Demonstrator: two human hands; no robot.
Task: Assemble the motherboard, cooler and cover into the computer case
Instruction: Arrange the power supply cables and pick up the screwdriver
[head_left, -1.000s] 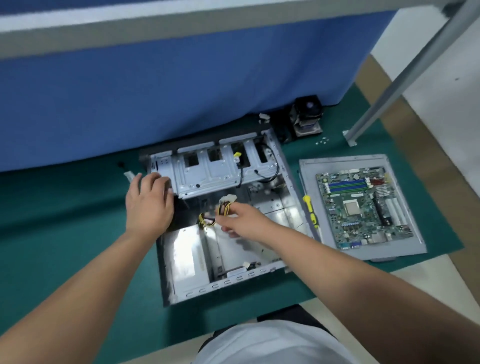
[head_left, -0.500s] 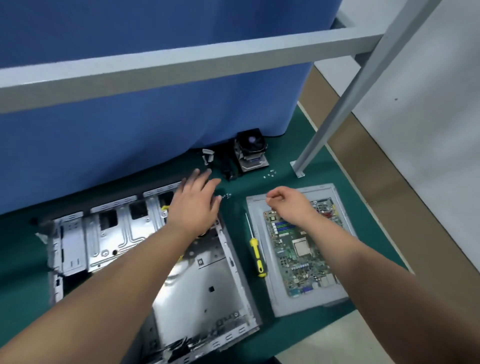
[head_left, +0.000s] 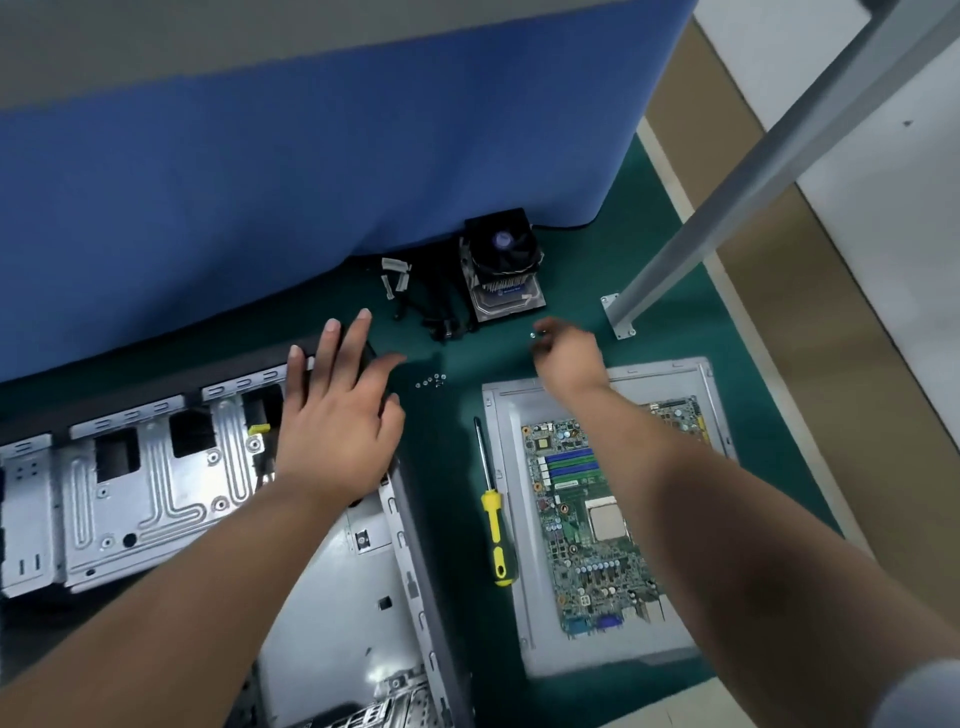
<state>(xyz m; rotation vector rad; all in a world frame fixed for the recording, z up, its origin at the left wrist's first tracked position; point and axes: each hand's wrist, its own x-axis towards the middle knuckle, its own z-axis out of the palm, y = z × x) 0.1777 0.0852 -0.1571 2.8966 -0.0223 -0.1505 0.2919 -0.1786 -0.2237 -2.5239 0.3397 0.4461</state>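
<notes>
The open metal computer case (head_left: 156, 493) lies on the green mat at the left. My left hand (head_left: 337, 421) rests flat with spread fingers on the case's far right corner. The motherboard (head_left: 587, 519) lies on the grey cover panel (head_left: 506, 571) to the right of the case. The black fan cooler (head_left: 504, 265) stands at the back by the blue partition. My right hand (head_left: 566, 358) reaches past the panel's far edge, its fingers curled down at a small screw (head_left: 533, 335) on the mat. The fingers are blurred, so any pinch is unclear.
A yellow-handled screwdriver (head_left: 493, 525) lies between case and panel. A few loose screws (head_left: 430, 382) sit on the mat beyond it. Black cables (head_left: 431, 312) lie left of the cooler. A slanted metal post (head_left: 727, 218) is bolted down at the right.
My right hand left the cables inside the case, passed over the motherboard and now reaches the screw near the cooler. My left hand shifted from the case's left side to its far right corner.
</notes>
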